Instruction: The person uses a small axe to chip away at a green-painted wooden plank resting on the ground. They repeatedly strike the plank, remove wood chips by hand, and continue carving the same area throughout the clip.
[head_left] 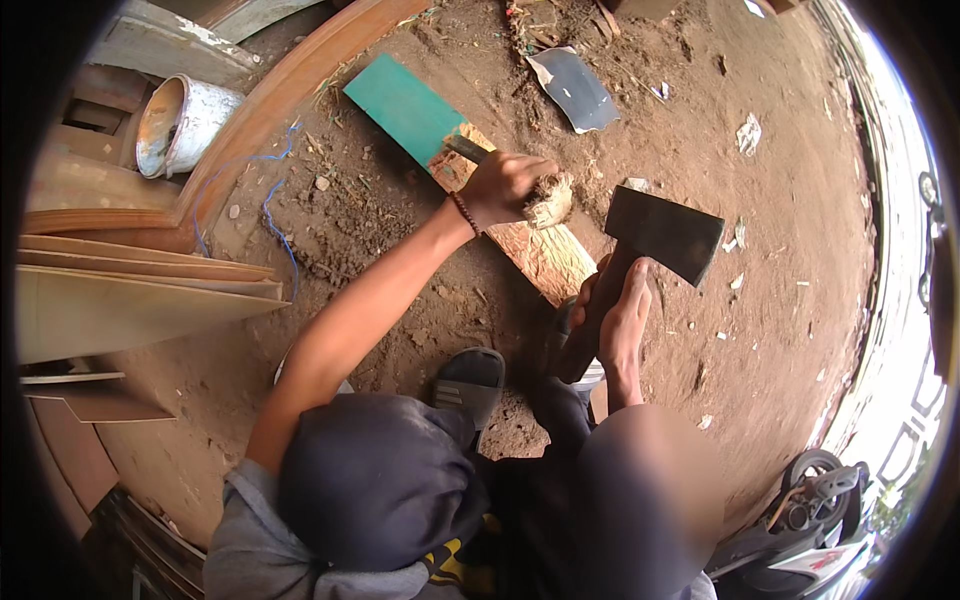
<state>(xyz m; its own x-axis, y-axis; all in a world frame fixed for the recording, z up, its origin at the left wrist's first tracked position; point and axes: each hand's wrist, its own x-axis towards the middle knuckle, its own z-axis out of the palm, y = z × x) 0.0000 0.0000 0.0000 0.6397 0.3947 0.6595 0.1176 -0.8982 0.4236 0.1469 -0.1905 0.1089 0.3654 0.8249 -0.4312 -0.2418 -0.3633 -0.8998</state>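
Note:
A wooden plank (408,108) lies slantwise on the dirt, green at its far end and stripped to rough, splintered wood toward me. My left hand (500,187), with a beaded bracelet at the wrist, is closed round a chisel (549,200). The chisel's dark blade rests at the border between green paint and bare wood, and its wooden butt is frayed. To the right, my right hand (627,312) grips the dark handle of a hatchet (664,233). Its broad black head is raised, apart from the chisel.
A dark slipper (469,388) is on my left foot near the plank's near end. Stacked boards (150,290), a paint-stained bucket (190,125) and blue string (280,235) are at left. A grey sheet (575,90) lies beyond the plank. A motorcycle (810,510) stands at lower right.

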